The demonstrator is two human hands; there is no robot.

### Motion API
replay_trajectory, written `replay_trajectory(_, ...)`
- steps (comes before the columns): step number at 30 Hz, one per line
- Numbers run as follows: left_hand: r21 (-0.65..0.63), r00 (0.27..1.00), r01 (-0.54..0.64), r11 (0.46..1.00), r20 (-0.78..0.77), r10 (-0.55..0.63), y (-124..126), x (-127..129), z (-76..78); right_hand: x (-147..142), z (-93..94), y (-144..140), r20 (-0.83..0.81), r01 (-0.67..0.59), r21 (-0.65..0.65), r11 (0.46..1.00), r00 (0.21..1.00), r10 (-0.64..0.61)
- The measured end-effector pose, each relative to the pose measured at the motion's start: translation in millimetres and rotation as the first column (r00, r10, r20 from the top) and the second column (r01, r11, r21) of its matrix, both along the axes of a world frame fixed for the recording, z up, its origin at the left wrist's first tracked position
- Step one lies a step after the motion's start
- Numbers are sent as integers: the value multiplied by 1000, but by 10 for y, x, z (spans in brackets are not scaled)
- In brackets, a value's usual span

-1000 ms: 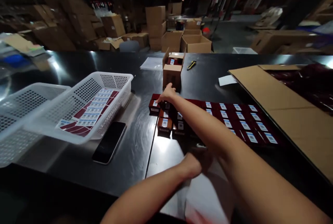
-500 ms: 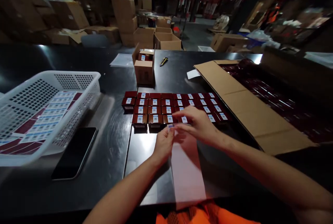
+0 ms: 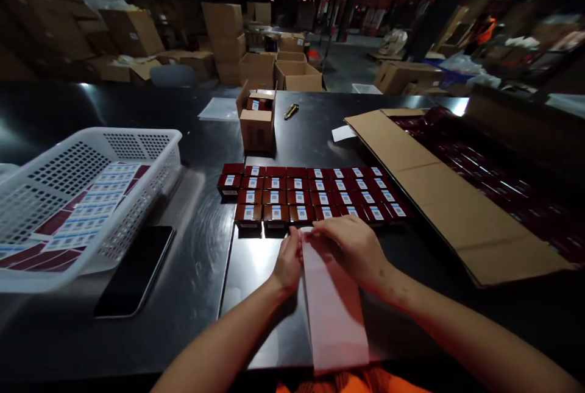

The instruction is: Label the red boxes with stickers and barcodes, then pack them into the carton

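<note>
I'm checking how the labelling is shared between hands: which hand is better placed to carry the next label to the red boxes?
Probably the right hand: it lies over the top of the white label strip, nearest the red boxes. The left hand rests at the strip's left edge, seemingly steadying it.

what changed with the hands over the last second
The right hand drew back from the far end of the red boxes to the white strip, joining the left hand at its top edge. Boxes, basket and phone stayed put.

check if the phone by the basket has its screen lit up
No, the phone lies flat on the table with a dark screen.
</note>
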State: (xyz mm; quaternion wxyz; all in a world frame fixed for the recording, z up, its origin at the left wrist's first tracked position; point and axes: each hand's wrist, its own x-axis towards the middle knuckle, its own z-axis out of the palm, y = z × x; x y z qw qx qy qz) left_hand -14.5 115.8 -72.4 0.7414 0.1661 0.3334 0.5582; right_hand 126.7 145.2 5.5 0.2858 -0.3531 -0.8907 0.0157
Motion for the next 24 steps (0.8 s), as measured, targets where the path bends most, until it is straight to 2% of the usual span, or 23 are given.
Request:
replay_trajectory(3, 59, 999, -45, 997, 6, 45, 28, -8, 83, -25, -28, -34, 30, -73, 155, 985, 997, 69)
replay_trajectory(4, 58, 998, -67, 996, -4, 67, 38, -11, 111, -21, -7, -27, 35, -109, 164, 980, 994, 105)
replay_trajectory(6, 28, 996, -89, 996, -21, 89, 59, -12, 152, -7, 97, 41, -22, -173, 51, 984, 984, 175)
replay_trajectory(8, -10, 998, -37, 999, -53, 36, 81, 3, 163, -25, 263, 209, -153, -199, -183, 963, 973, 173)
replay_trajectory(10, -22, 986, 68, 997, -154, -70, 96, 38, 139, -134, 428, 483, -280, -205, -400, 893, 955, 94)
replay_trajectory(13, -36, 921, 236, 971, -311, -236, 81, 112, 62, -517, 546, 1016, -393, -254, -614, 747, 920, -10)
replay_trajectory(16, -50, 861, 332, 942, -391, -324, 30, 162, -13, -1063, 489, 1545, -396, -306, -776, 552, 917, -49)
replay_trajectory(18, -60, 784, 405, 912, -490, -380, -3, 168, -50, -1423, 412, 1833, -347, -294, -838, 459, 937, -32)
replay_trajectory(21, -51, 634, 492, 869, -663, -398, -23, 159, -94, -1854, 299, 2144, -295, -281, -881, 381, 955, 23)
replay_trajectory(24, -37, 565, 516, 856, -736, -373, -14, 154, -114, -2113, 189, 2327, -260, -259, -910, 324, 965, 41)
